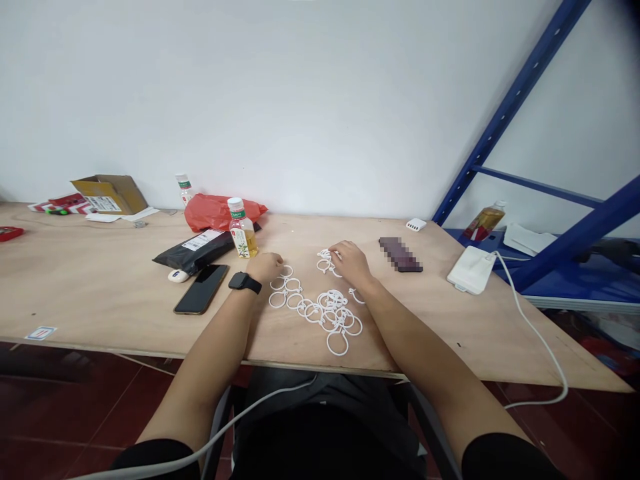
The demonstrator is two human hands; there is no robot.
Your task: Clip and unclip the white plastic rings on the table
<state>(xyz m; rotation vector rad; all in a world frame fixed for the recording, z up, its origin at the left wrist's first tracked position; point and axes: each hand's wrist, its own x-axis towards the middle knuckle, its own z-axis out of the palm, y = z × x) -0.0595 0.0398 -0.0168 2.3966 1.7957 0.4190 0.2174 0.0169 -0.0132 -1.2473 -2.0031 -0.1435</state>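
Several white plastic rings (327,313) lie in a loose pile on the plywood table (100,293) in front of me. My left hand (265,265), with a black smartwatch (245,282) on its wrist, rests knuckles-up at the pile's left edge, fingers curled onto a ring there. My right hand (351,262) lies palm-down just right of a small cluster of rings (326,261), its fingertips touching them. What either hand grips is hidden under the fingers.
A black phone (201,288), a black parcel bag (200,248), a drink bottle (243,230) and a red bag (215,211) sit left of my hands. A dark block (400,255), a white charger with cable (473,269) and a blue metal rack (545,200) stand to the right.
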